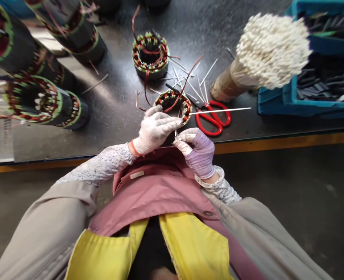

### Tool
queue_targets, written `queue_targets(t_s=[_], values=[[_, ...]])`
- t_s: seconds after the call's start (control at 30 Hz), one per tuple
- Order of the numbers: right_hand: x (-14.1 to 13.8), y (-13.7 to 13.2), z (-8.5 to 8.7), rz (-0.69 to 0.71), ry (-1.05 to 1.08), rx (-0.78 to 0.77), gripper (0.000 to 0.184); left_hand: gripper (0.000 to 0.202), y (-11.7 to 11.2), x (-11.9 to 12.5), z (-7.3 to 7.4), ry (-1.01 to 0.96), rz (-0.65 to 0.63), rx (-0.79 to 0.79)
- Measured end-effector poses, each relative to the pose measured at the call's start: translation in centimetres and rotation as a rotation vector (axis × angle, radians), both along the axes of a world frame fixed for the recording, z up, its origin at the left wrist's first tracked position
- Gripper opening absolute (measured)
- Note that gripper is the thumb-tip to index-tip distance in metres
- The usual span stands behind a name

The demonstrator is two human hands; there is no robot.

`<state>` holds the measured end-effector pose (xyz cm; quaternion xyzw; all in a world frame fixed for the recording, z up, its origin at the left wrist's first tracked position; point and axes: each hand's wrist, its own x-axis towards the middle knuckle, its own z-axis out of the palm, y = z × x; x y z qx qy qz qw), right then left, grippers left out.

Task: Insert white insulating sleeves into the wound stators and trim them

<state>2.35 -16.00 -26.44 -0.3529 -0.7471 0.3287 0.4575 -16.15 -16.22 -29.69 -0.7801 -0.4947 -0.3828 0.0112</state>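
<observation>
Wound ring (pixel 186 105) there on the dark bench (pixel 113 116), reddish coils, lime-green edging, loose red leads, white cord (pixel 221 111) jutting rightward, left hand (pixel 157 130) over its near rim, grip hard to tell, right hand (pixel 199 151) pinching a slim silvery piece (pixel 176 133).

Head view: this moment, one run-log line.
left hand: touching nearest wound ring | right hand: at ring's near side | red-handled scissors: right of ring

A white glove (pixel 156 130) and a purple glove (pixel 201 152) accompany speckled cuffs (pixel 102 165), taupe sleeves (pixel 49 217), a dusty-pink apron (pixel 160 194) and, apparently, a yellow collar (pixel 195 241).
</observation>
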Motion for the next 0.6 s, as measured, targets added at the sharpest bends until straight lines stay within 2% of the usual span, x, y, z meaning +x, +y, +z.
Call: queue_targets(t_s=[0.17,0.27,0.37,0.43,0.53,0.6], values=[[-0.7,1.5,-1.9,-0.054,-0.171,0.036,0.023,0.028,0.3,-0.1,-0.4,0.034,-0.025,0.024],[-0.3,1.7,-2.3,-0.098,-0.330,0.106,0.025,0.027,0.4,-0.3,-0.4,0.007,-0.068,0.052],[-0.1,2.1,-1.5,-0.143,-0.507,0.274,0.027,0.030,0.3,-0.1,0.1,0.026,-0.060,-0.106],[0.0,2.4,-0.5,-0.110,-0.599,0.348,0.028,0.034,0.2,0.1,0.6,0.054,-0.035,-0.218],[1.1,2.0,1.3,0.057,-0.678,0.417,0.031,0.037,0.3,0.2,1.1,0.077,-0.016,-0.295],[2.6,1.1,2.6,0.198,-0.639,0.445,0.028,0.037,0.6,-0.2,1.2,0.084,-0.033,-0.305]])
